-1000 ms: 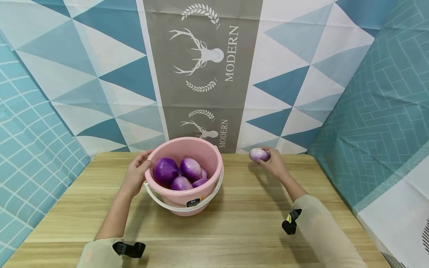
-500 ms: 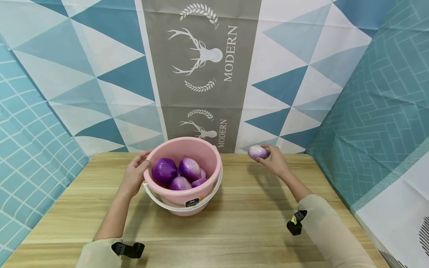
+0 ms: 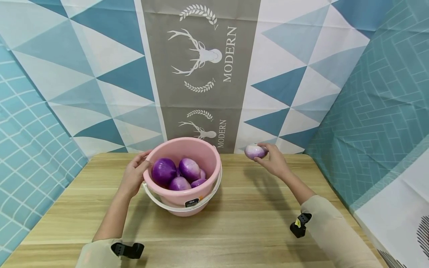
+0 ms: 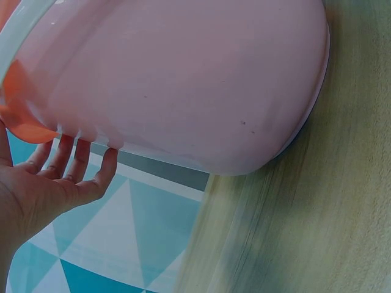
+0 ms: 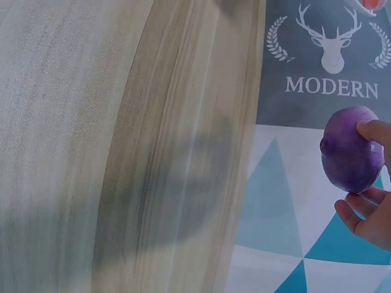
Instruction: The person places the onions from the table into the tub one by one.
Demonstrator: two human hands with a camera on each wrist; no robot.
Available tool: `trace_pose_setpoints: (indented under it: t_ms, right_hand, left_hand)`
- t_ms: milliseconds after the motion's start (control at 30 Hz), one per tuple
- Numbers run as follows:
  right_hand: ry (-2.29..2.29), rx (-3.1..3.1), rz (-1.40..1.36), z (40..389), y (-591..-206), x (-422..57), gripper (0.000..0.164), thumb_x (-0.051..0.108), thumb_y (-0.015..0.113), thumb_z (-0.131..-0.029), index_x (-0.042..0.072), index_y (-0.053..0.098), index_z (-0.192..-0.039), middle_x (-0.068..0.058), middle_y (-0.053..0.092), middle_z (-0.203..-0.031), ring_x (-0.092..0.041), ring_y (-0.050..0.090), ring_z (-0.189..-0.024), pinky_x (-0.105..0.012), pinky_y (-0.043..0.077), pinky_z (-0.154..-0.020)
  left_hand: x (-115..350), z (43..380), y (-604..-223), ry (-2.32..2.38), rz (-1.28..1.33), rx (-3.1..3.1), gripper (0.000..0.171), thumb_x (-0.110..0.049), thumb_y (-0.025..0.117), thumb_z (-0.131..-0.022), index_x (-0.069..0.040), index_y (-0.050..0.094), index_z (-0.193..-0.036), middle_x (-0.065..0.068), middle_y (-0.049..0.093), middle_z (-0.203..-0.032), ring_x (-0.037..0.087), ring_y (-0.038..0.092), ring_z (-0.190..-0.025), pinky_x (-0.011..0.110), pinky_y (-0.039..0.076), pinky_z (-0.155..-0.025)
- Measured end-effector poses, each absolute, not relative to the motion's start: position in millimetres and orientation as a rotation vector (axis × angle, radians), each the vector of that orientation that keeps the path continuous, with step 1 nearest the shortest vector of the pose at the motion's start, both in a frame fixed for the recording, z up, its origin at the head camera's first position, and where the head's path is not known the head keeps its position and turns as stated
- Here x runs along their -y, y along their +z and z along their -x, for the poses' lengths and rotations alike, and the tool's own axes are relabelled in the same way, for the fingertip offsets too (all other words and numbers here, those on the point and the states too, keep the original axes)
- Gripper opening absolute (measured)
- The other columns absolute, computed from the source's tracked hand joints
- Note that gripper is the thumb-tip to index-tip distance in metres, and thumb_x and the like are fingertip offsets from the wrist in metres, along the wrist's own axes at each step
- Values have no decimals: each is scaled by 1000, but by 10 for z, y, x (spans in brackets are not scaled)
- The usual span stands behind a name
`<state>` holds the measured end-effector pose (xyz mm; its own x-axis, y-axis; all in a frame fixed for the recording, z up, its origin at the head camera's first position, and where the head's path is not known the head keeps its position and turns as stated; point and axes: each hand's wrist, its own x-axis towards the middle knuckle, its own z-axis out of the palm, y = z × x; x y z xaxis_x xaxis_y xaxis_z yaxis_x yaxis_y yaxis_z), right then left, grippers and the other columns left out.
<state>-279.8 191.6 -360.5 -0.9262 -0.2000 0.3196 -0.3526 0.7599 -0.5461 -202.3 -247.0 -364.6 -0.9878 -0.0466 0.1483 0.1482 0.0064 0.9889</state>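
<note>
A pink bucket [image 3: 187, 201] with a white handle [image 3: 172, 209] stands tilted toward me on the table, left of centre. Several purple onions [image 3: 164, 171] lie inside it. My left hand [image 3: 133, 174] holds the bucket's left rim; in the left wrist view its fingertips [image 4: 111, 157] touch the outer wall. Off to the right, my right hand [image 3: 273, 162] pinches a purple-and-white onion [image 3: 254, 152] between thumb and fingers, raised above the table's back edge with its shadow below. The right wrist view shows the root end of this onion [image 5: 353, 149] facing the camera side.
The wood-grain table [image 3: 234, 230] ends at a back wall hung with patterned cloth [image 3: 207, 85]. Blue tile-patterned sheets [image 3: 37, 156] flank it on both sides. A white panel with vent slots [image 3: 399, 208] stands at the right edge.
My right hand has lifted the onion slightly and brought it a little to the left. The left hand keeps its hold on the bucket, which has not visibly moved.
</note>
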Motion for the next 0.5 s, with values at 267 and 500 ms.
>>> trace_pose_setpoints:
  t_ms: [267,500]
  right_hand:
    - [900,2696,-475,2714,-3489,-1903,53,19,71,-83,3,50,-128,-22,51,-128,-38,47,-119,-55,43,-94]
    - [898,2685,-502,2667,-3431,-1894,54,19,71,-82,4,49,-128,-22,51,-128,-37,47,-118,-56,43,-95]
  left_hand:
    - [2470,2024,-3650,-2115,107,2121,45,-10,45,-95,3,36,-136,-12,57,-95,0,59,-80,16,53,-65]
    - [2468,2022,-3650,-2122,105,2121,44,-11,46,-95,2,36,-136,-12,57,-95,0,59,-79,16,53,-65]
